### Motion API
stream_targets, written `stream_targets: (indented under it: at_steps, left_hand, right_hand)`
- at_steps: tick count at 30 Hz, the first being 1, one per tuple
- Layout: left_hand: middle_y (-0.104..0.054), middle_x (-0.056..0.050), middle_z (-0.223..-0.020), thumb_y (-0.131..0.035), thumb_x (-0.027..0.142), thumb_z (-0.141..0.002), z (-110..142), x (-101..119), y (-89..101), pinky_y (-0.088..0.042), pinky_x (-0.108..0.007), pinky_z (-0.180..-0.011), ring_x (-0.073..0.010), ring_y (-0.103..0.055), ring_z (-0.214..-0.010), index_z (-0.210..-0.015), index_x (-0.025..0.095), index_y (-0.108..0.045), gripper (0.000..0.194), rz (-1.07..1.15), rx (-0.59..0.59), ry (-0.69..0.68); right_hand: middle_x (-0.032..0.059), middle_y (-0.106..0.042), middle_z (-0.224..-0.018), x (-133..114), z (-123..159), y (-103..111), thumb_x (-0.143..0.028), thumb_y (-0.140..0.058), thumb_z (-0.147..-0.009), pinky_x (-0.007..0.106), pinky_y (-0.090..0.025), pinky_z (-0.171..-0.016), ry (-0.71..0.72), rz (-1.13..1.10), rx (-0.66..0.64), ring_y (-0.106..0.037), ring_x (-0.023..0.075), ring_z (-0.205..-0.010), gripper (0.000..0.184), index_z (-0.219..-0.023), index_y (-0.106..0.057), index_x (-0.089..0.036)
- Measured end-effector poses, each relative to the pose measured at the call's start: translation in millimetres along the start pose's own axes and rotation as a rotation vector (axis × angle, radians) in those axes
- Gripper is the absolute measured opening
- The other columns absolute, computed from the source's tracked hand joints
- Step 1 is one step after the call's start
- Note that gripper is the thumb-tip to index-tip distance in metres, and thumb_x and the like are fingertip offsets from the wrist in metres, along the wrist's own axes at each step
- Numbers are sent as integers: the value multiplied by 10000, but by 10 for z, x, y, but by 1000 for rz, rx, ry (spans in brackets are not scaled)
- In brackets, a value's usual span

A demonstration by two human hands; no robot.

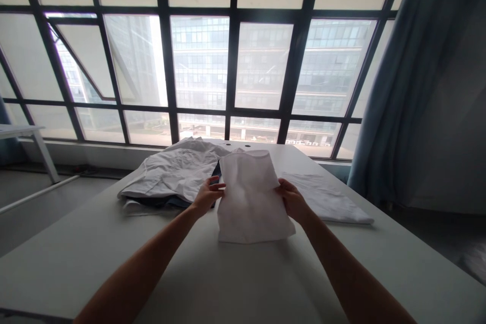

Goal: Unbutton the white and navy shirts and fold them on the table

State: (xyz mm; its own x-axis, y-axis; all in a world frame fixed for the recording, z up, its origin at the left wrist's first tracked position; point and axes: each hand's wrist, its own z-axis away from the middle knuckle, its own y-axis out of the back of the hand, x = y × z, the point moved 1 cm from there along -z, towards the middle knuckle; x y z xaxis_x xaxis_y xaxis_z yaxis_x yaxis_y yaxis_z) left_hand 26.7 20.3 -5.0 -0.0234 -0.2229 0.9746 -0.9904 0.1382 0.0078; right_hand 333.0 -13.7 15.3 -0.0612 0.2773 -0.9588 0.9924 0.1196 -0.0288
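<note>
A folded white garment point(250, 197) hangs upright over the white table point(228, 283), its lower edge touching the tabletop. My left hand point(208, 195) pinches its left edge, fingers closed on the cloth. My right hand point(291, 198) grips its right edge the same way. Both forearms reach forward from the near edge of the table.
A heap of white and dark blue clothes point(170, 174) lies at the back left of the table. A flat folded white garment point(328, 197) lies to the right. Behind stands a large grid window point(235, 61), with a blue curtain point(402, 91) at the right and another table point(23, 134) at far left.
</note>
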Motion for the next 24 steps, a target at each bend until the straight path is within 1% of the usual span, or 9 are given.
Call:
stream_targets:
  at_steps: [4, 7, 9, 11, 14, 17, 19, 22, 24]
  left_hand:
    - [-691, -39, -855, -674, 221, -667, 137, 336, 207, -528, -349, -770, -185, -656, -755, -1126, 188, -597, 467, 109, -213, -2]
    - [-712, -73, -860, -626, 273, -740, 242, 445, 186, -518, -349, -757, -205, -655, -764, -1017, 152, -639, 302, 2, -280, -64]
    - [-727, -110, -908, -606, 303, -797, 326, 423, 29, -514, -349, -777, -225, -667, -819, -974, 128, -656, 254, -153, -333, -147]
    - [-731, -131, -973, -599, 332, -850, 436, 347, -197, -502, -364, -849, -243, -671, -914, -973, 125, -679, 254, -392, -418, -271]
    - [-655, -116, -1261, -663, 386, -856, 622, 199, -516, -392, -400, -1052, -267, -583, -1181, -1184, 193, -662, 381, -717, -597, -478]
    - [-583, -94, -1371, -726, 437, -817, 727, 104, -688, -338, -392, -1094, -274, -512, -1273, -1319, 267, -592, 547, -906, -737, -534]
    - [-646, -89, -1270, -698, 438, -844, 711, 109, -707, -364, -383, -1048, -267, -563, -1191, -1263, 286, -637, 450, -1000, -722, -521]
    - [-732, -73, -960, -655, 455, -870, 596, 192, -573, -400, -355, -942, -244, -640, -965, -989, 251, -744, 253, -1111, -682, -469]
    - [-694, -61, -709, -577, 521, -900, 504, 260, -344, -423, -316, -794, -211, -635, -751, -737, 200, -730, 392, -1147, -625, -355]
  right_hand:
    - [111, -739, -902, -304, 254, 301, -707, -747, -540, 427, -519, -769, -165, 45, -395, -690, 292, -819, 613, -855, -688, -184]
    - [166, -728, -1071, -363, 284, 357, -853, -564, -647, 439, -510, -848, -135, 141, -428, -691, 312, -955, 773, -946, -718, -158]
    - [169, -720, -1113, -289, 237, 269, -800, -537, -744, 410, -518, -844, -87, 276, -377, -689, 292, -971, 728, -1006, -733, -149]
    - [166, -727, -1087, -145, 185, 124, -707, -600, -776, 367, -533, -765, -61, 436, -359, -701, 257, -867, 637, -1013, -745, -134]
    - [163, -698, -1172, 92, 157, -91, -599, -664, -778, 303, -518, -618, -23, 603, -417, -658, 171, -664, 546, -1052, -747, -134]
    - [123, -698, -1174, 235, 187, -234, -497, -721, -749, 269, -503, -610, 56, 716, -482, -606, 133, -642, 488, -1114, -739, -174]
    - [97, -720, -1069, 270, 207, -287, -413, -751, -716, 260, -496, -638, 92, 774, -492, -596, 136, -667, 436, -1084, -750, -179]
    - [64, -715, -888, 254, 201, -288, -282, -723, -697, 249, -472, -635, 78, 830, -502, -593, 146, -680, 288, -957, -777, -171]
    - [39, -689, -753, 201, 174, -206, -206, -670, -683, 239, -442, -597, 50, 883, -491, -576, 145, -648, 216, -863, -783, -166]
